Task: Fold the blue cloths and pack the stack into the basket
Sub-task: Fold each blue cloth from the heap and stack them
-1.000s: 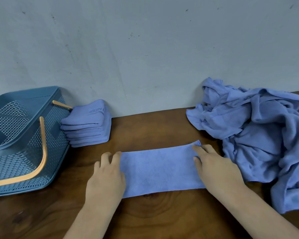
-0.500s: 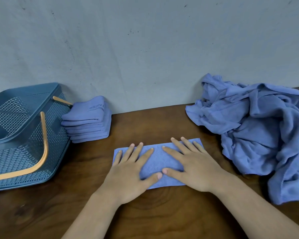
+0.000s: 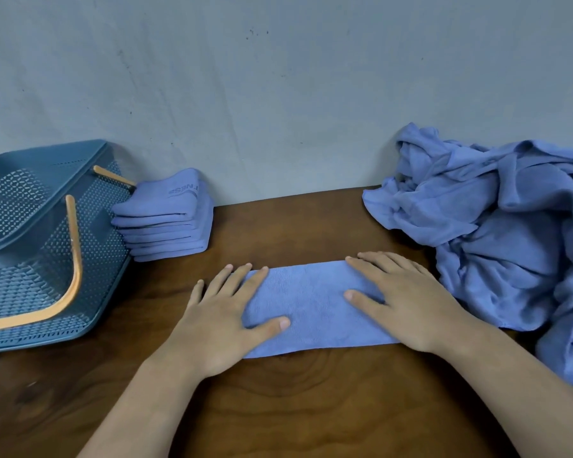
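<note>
**Q:** Progress on folding?

**A:** Partly complete. Finished stack of folded cloths (image 3: pixel 166 223) set on the worktop (image 3: pixel 295 408) by the wall (image 3: pixel 278 94), hard against the side of the basket (image 3: pixel 96 259). Several layers visible; exact count not readable.

**Q:** Piece in work?

**A:** One cloth (image 3: pixel 311 302), reduced to a long narrow strip, lying flat at mid-worktop between the stack and the heap. On its left end, left hand (image 3: pixel 222 319) laid flat, fingers straight and spread, thumb on the fabric. On its right end, right hand (image 3: pixel 407 299) laid flat in the same manner. Nothing gripped or pinched by either; pressing only. Judged as smoothing ahead of the crosswise folds.

**Q:** Outstanding?

**A:** Plenty. Large heap of crumpled cloths (image 3: pixel 510 242) at the right of the worktop, just beside the right hand, with no fold made. Number of pieces in it impossible to tell. Basket tilted, orange handle (image 3: pixel 75 259) lying against its front wall, no cloth visible inside; packing not yet begun.

**Q:** Overall estimate?

**A:** Probably under halfway, going by the bulk of the heap against the stack. Left to do: fold the strip down to stack size, add to the stack, repeat for the heap, then transfer the whole stack into the basket.
</note>
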The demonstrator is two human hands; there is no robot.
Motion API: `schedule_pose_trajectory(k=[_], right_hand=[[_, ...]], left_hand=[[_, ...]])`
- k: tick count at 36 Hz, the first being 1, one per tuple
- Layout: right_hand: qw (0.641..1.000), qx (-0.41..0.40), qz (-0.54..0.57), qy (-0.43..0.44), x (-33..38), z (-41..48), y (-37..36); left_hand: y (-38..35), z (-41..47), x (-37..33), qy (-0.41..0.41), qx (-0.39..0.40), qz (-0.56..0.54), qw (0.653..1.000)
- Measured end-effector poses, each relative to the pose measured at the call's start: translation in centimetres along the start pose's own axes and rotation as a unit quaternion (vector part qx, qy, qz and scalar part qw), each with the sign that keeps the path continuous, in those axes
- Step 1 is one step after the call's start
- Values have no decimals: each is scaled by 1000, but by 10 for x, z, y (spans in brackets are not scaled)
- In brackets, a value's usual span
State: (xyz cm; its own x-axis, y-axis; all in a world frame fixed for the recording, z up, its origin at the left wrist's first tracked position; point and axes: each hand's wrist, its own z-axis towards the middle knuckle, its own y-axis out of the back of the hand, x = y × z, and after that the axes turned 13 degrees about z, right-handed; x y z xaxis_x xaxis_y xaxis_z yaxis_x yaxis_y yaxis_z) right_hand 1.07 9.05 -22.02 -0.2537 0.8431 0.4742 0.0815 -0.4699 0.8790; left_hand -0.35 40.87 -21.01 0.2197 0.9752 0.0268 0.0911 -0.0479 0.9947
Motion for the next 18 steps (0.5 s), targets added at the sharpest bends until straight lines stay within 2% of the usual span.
schedule_pose_trajectory(k=[4, 8, 12, 14, 18], right_hand=[[999, -35, -25, 4, 3, 4, 3], [996, -75, -23, -36, 3, 10, 3], [991, -96, -16, -92, 7, 11, 4], [990, -99, -28, -96, 7, 10, 4], [990, -99, -18, -94, 7, 10, 4]], left_hand=[[0, -2, -1, -3, 0, 18, 1000], [3, -7, -4, -11, -10, 50, 999], [9, -9, -17, -63, -133, 74, 986], [8, -10, -35, -101, -161, 44, 981], [-1, -13, -64, -159, -92, 8, 983]])
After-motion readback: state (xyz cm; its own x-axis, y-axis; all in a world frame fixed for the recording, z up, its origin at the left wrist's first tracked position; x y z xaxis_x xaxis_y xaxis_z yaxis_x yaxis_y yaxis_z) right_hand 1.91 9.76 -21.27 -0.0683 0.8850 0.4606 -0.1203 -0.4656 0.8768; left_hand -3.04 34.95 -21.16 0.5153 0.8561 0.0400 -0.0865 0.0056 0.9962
